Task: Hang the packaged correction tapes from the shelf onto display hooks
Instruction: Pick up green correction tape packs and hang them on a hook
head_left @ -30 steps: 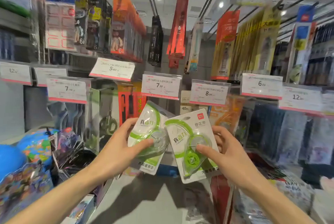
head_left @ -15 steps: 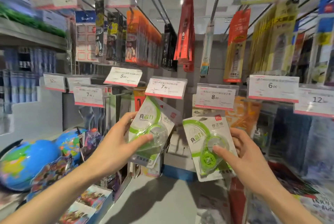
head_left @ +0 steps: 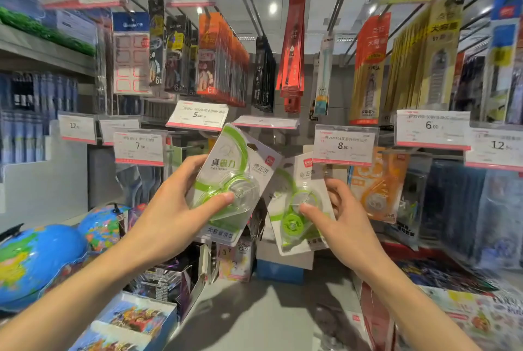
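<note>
My left hand grips a white-and-green packaged correction tape, thumb across its clear blister, card tilted right with its top just under the flipped-up price tag. My right hand holds a second green correction tape pack, thumb on the blister, fingers behind. This pack's top corner sits behind the 8.00 price tag. A bare hook rod sticks out left of the left pack. The hang holes' relation to any hook is hidden.
Orange correction tape packs hang right of my right hand. Rows of hanging stationery packs fill the hooks above. Globes and boxed toys sit at lower left. The grey shelf lies below my hands.
Both hands have risen toward the hooks. The left pack went up under the price tag, which has flipped up flat. The right pack moved up behind the 8.00 tag.
</note>
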### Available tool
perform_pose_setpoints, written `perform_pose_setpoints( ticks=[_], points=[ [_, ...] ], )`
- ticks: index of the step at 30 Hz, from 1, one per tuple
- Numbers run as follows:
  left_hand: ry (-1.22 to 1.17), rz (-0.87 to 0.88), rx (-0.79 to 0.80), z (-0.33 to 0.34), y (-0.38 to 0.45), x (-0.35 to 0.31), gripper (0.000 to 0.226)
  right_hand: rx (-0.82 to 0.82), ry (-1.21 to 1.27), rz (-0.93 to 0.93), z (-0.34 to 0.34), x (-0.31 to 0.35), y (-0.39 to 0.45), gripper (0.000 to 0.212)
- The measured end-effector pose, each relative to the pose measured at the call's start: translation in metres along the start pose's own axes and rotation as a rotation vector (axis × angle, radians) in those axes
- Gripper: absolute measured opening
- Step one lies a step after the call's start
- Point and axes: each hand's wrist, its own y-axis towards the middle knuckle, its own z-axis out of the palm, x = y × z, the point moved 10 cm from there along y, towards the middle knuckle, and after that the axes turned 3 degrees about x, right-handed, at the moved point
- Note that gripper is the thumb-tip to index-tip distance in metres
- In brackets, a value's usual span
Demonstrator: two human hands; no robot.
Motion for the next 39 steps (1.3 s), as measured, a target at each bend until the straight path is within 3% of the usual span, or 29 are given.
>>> perform_pose_setpoints(
  ticks=[6, 17, 21, 29, 30, 32, 33, 37, 39],
  points=[
    [0.003, 0.012, 0.015, -0.002, 0.003, 0.003, 0.053, -0.05, -0.051, -0.013, 0.012, 0.012, 0.022, 0.04],
    [0.011, 0.001, 0.023, -0.005, 0.003, 0.013, 0.053, -0.076, -0.089, -0.027, 0.014, 0.019, 0.039, 0.023],
    [0.007, -0.008, 0.019, -0.005, 0.004, 0.016, 0.056, -0.054, -0.05, -0.033, 0.017, 0.018, 0.042, 0.036],
    [0.032, -0.043, 0.01, -0.001, -0.004, 0.026, 0.05, -0.146, -0.218, 0.039, 0.016, -0.003, 0.051, 0.009],
    [0.039, -0.048, 0.011, 0.0, -0.006, 0.027, 0.051, -0.137, -0.247, 0.074, 0.019, -0.006, 0.054, 0.016],
    [0.048, -0.061, 0.013, 0.003, -0.008, 0.028, 0.049, -0.13, -0.33, 0.135, 0.024, -0.011, 0.061, 0.054],
    [0.048, -0.069, 0.014, 0.004, -0.009, 0.029, 0.047, -0.141, -0.363, 0.151, 0.025, -0.011, 0.063, 0.064],
    [0.051, -0.102, 0.013, 0.005, -0.01, 0.036, 0.048, -0.115, -0.461, 0.18, 0.028, -0.017, 0.071, 0.059],
    [0.033, -0.126, -0.001, 0.004, -0.011, 0.042, 0.047, -0.083, -0.414, 0.197, 0.027, -0.023, 0.07, 0.047]
  ],
)
